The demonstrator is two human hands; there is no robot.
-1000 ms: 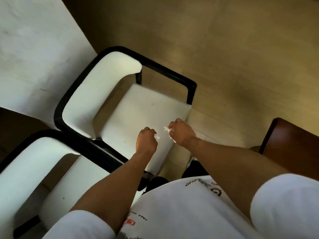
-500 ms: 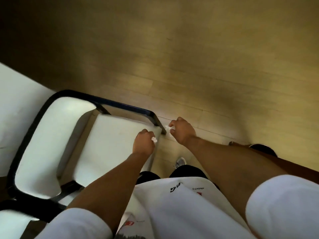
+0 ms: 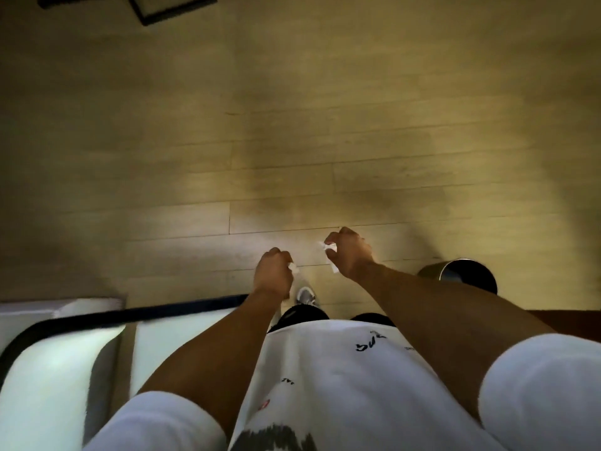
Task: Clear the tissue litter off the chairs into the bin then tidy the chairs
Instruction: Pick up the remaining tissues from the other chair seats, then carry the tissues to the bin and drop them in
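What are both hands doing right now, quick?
Left hand: closed, gripping a tissue scrap.
Right hand: closed, pinching tissue bits.

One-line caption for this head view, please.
Both hands, left and right, carry tissue scraps over the floor toward the bin, chair behind.

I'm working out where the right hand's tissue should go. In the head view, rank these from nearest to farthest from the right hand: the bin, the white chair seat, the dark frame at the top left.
1. The bin, just to the right of the right hand.
2. The white chair seat, lower left, beyond the left arm.
3. The dark frame, far off at the top left edge.
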